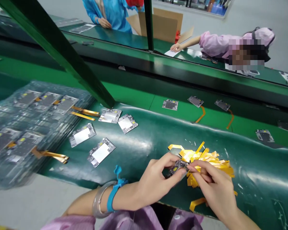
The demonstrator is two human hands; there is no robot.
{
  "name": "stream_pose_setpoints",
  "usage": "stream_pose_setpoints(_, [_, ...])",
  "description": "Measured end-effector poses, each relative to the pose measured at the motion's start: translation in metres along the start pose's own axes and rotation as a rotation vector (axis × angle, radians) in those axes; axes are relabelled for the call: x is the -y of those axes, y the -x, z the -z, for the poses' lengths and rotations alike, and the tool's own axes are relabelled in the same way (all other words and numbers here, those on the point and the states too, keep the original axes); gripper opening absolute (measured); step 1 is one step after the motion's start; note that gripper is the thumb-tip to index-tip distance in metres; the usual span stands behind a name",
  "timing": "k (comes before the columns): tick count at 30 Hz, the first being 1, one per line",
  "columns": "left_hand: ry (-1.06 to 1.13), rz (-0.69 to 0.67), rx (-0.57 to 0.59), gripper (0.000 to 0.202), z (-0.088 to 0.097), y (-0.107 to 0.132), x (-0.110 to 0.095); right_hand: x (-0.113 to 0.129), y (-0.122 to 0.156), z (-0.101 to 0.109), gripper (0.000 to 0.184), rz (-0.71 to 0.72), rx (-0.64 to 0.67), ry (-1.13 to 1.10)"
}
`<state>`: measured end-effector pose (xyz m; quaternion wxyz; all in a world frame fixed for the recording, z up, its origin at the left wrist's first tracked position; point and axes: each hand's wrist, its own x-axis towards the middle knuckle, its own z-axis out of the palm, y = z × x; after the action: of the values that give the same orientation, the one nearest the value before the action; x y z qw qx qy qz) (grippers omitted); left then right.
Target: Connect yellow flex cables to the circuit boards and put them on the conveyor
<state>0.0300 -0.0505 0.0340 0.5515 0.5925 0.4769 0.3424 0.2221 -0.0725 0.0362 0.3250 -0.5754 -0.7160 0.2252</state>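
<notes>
Where the two hands meet in the head view, a small circuit board (178, 166) is pinched between thumb and forefinger of the left hand (156, 183); its far end is nipped by the closed fingertips of the right hand (214, 188); yellow flex strips (212, 159) are heaped just beyond the right fingers; silver-faced boards (101, 152) are scattered well left of the fingers on the green mat (158, 134); stacked plastic trays (19, 134) are set farther left.
</notes>
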Motion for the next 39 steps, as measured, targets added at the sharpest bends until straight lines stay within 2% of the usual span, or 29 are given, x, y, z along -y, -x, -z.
stream_pose_setpoints(3, [0.135,0.062,0.002,0.02,0.001,-0.002,0.003,0.0,0.003,0.0,0.007,0.132,0.036,0.047])
stream_pose_setpoints(5, [0.236,0.098,0.02,0.023,0.006,-0.007,0.003,0.001,0.006,0.005,0.015,0.21,0.073,0.01])
stream_pose_setpoints(6, [0.267,0.112,0.041,0.025,0.01,-0.01,0.001,0.002,0.007,0.008,0.02,0.2,0.094,-0.045])
stream_pose_setpoints(9, [0.274,0.157,0.137,0.028,0.021,-0.019,-0.006,0.003,0.007,0.02,0.028,-0.022,0.224,-0.284])
stream_pose_setpoints(12, [0.238,0.229,0.225,0.028,0.027,-0.025,-0.009,0.0,0.003,0.027,0.012,-0.243,0.387,-0.432])
stream_pose_setpoints(13, [0.227,0.246,0.251,0.026,0.028,-0.026,-0.009,-0.002,0.001,0.028,0.015,-0.295,0.408,-0.442])
stream_pose_setpoints(16, [0.192,0.242,0.352,0.024,0.028,-0.028,-0.006,-0.004,-0.003,0.026,0.027,-0.381,0.427,-0.458])
stream_pose_setpoints(21, [0.104,0.228,0.448,0.028,0.029,-0.028,-0.004,0.0,-0.006,0.023,0.023,-0.373,0.483,-0.546])
stream_pose_setpoints(26, [0.073,0.251,0.447,0.026,0.03,-0.026,-0.007,0.004,-0.005,0.019,0.023,-0.478,0.46,-0.589])
stream_pose_setpoints(39, [0.064,0.277,0.425,0.023,0.032,-0.023,-0.013,0.007,-0.003,0.016,0.02,-0.502,0.415,-0.653])
